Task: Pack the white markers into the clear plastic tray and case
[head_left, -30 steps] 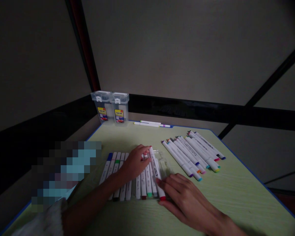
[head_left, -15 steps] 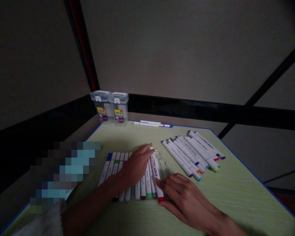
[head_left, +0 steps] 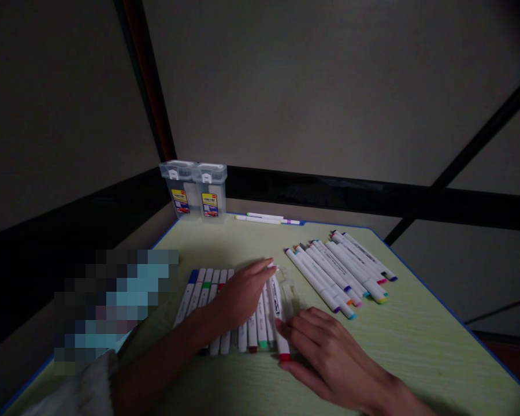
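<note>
A row of white markers with coloured caps (head_left: 208, 292) lies side by side on the pale green table (head_left: 416, 335). My left hand (head_left: 240, 294) rests flat on top of this row, fingers stretched toward its right end. My right hand (head_left: 325, 346) lies on the table just right of the row, fingers extended, its fingertips against the rightmost marker, the one with a red cap (head_left: 279, 323). Neither hand has lifted a marker.
A second bunch of markers (head_left: 340, 271) lies to the right. Two clear plastic boxes with yellow labels (head_left: 195, 190) stand at the table's far left corner, two loose markers (head_left: 266, 218) beside them. Walls close in behind.
My left hand has slid a little to the right over the row. The red-capped marker has shifted slightly toward me under my right fingertips.
</note>
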`<act>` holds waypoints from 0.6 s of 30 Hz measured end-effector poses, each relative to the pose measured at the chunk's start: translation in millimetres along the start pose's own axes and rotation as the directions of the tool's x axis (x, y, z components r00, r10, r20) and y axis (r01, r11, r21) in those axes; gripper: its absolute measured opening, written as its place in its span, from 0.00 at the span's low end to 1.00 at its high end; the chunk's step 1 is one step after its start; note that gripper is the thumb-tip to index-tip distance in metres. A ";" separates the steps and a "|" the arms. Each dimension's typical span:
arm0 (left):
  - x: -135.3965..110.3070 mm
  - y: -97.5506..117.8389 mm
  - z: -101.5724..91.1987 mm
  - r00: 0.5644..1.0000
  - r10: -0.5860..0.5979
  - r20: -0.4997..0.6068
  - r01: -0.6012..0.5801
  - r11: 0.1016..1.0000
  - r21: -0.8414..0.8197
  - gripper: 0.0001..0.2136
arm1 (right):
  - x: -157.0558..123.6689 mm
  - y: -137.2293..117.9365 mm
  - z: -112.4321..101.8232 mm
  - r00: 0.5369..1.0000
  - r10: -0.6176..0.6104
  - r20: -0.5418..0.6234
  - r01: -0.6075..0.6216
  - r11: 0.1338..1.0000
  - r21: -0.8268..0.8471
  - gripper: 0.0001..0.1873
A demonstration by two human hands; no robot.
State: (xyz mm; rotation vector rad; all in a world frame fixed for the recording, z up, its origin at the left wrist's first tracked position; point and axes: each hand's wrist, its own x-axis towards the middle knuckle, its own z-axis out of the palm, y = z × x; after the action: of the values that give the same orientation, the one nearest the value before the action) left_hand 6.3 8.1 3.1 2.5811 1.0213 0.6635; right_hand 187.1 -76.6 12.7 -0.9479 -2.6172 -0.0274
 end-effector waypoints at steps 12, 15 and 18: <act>1.8 -1.3 0.6 0.998 0.011 0.066 -0.011 1.000 0.004 0.25 | 2.3 -0.4 -3.7 0.989 0.111 0.100 -0.128 0.974 0.186 0.14; 1.7 -2.7 2.3 0.998 0.017 0.054 -0.017 1.000 -0.007 0.26 | 2.5 0.1 -3.8 0.988 0.120 0.099 -0.137 0.972 0.193 0.14; 1.7 -3.5 3.0 0.998 0.014 0.056 -0.013 1.000 -0.018 0.26 | 2.5 0.4 -3.8 0.989 0.119 0.090 -0.135 0.972 0.191 0.15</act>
State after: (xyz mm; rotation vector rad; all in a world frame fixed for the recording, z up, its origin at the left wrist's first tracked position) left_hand 7.0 11.5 -0.4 2.5783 0.9777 0.5976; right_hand 186.8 -75.4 17.0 -1.0617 -2.5638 0.3019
